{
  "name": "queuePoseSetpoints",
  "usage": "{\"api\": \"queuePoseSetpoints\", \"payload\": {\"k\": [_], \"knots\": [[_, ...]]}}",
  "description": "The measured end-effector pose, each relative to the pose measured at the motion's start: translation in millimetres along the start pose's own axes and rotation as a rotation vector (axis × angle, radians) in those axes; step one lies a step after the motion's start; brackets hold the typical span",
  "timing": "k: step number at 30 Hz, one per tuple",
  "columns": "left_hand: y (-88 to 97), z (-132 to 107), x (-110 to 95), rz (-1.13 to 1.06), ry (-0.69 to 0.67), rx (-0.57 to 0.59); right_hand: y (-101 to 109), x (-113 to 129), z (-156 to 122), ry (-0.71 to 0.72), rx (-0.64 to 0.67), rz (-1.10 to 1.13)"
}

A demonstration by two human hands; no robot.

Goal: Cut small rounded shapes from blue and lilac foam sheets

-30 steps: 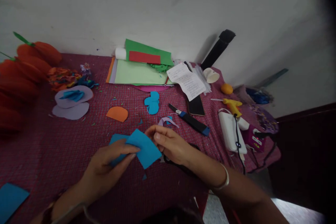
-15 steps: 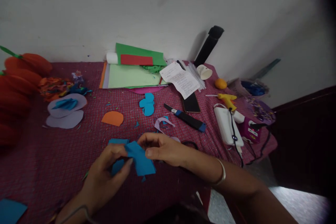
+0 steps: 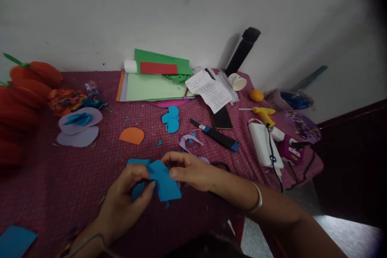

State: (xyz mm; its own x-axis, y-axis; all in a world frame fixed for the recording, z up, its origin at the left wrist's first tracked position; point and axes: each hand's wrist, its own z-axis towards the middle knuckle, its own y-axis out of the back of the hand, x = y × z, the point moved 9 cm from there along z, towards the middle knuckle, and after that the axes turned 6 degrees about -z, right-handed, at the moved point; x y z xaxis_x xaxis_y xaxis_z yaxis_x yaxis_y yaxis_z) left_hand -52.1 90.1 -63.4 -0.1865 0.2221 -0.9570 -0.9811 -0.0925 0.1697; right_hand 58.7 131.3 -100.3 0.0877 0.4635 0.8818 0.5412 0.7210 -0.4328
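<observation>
Between my hands is a piece of blue paper (image 3: 165,181), held just above the near part of the table. My left hand (image 3: 122,195) pinches its left edge between thumb and fingers. On the paper's upper right, my right hand (image 3: 193,171) grips with thumb and curled fingers, which partly hide behind it. Another blue piece (image 3: 138,162) lies behind my left fingers, mostly covered. Beyond my hands are a blue rounded cut-out (image 3: 171,120), an orange half-round piece (image 3: 132,135) and a curved lilac strip (image 3: 191,141).
A box cutter (image 3: 218,137) lies with its blade showing, beside a phone (image 3: 222,117) under a written sheet (image 3: 208,90). To the right are a yellow glue gun (image 3: 264,113) and a white power bank (image 3: 262,145) with cables. Orange paper pumpkins (image 3: 28,96) stand left; coloured sheets (image 3: 151,88) lie by the wall.
The whole view has shifted slightly, so everything sits a little further right. Both hands keep their hold on the blue paper, which looks turned very slightly.
</observation>
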Motion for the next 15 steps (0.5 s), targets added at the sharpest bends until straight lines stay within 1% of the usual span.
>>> {"api": "queuePoseSetpoints", "payload": {"k": [5, 9, 13, 15], "knots": [[-1.2, 0, 3, -0.012, 0.015, 0.007, -1, -3, 0, -0.01, 0.021, 0.035], [-2.0, 1, 6, -0.025, 0.037, -0.001, -1, -7, 1, -0.018, 0.011, 0.072], [-2.4, 2, 5, -0.025, 0.051, -0.002, 1, -10, 1, -0.029, -0.03, 0.117], [-1.3, 1, 3, -0.007, 0.025, -0.01, 5, -5, 1, 0.002, -0.081, 0.062]]}}
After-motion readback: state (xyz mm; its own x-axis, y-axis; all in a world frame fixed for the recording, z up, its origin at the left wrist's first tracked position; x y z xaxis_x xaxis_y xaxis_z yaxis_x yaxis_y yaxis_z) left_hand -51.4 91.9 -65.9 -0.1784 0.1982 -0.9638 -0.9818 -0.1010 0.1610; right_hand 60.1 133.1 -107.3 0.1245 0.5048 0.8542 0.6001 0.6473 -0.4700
